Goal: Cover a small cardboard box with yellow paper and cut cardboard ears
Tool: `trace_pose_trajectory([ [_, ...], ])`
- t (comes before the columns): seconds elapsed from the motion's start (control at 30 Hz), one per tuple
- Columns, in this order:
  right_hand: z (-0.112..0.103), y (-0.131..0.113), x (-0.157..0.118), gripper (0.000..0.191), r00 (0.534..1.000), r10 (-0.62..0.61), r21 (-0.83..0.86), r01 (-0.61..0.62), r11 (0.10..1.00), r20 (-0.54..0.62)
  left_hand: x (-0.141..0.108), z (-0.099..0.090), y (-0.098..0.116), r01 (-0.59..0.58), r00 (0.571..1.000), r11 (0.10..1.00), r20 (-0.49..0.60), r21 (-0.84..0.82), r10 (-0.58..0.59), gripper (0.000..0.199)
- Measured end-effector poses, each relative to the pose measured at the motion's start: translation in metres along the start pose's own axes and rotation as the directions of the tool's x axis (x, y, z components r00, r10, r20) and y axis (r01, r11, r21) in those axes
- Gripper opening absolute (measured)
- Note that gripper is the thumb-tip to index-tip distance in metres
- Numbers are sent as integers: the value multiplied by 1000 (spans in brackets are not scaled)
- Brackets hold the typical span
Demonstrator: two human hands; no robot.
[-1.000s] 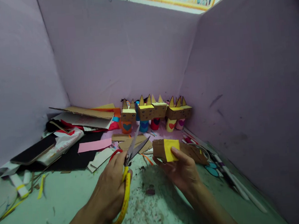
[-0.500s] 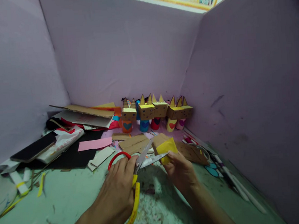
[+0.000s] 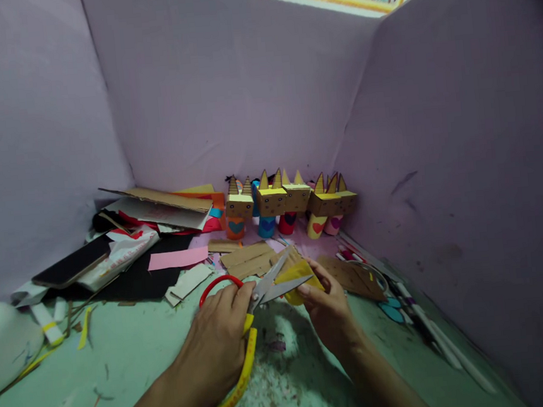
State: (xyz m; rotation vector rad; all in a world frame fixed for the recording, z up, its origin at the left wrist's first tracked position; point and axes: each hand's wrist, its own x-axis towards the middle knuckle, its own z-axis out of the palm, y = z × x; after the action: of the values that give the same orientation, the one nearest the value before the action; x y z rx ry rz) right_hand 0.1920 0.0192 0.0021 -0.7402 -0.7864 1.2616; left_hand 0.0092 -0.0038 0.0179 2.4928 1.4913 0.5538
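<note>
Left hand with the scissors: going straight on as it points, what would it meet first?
Probably the yellow piece held in the right hand, with the scissors leading the left hand; depth leaves unclear whether they already touch it.

The light is dim and cool, paler over the left wall (image 3: 30, 110) and fading to grey along the right wall (image 3: 464, 123), with the upper right corner nearly black. Soft shadow darkens the surface (image 3: 141, 341) between the forearms (image 3: 155, 394). Wide-angle stretching tilts the walls; fine detail looks soft, especially the small printed marks.
</note>
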Motion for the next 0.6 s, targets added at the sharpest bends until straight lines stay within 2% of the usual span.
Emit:
trace_pose_trajectory([
  [0.13, 0, 0, -1, 45, 1000, -5, 1, 5, 1000, -13, 0, -1, -1, -2, 1000, 995, -14, 96, 4, 46],
  [0.3, 1, 1, -1, 47, 1000, -15, 6, 15, 1000, -1, 2, 0, -3, 18, 1000, 977, -28, 212, -12, 46],
  [0.6, 4, -2, -1, 42, 999, 14, 30, -13, 999, -38, 2, -3, -4, -38, 999, 997, 32, 69, 36, 45],
])
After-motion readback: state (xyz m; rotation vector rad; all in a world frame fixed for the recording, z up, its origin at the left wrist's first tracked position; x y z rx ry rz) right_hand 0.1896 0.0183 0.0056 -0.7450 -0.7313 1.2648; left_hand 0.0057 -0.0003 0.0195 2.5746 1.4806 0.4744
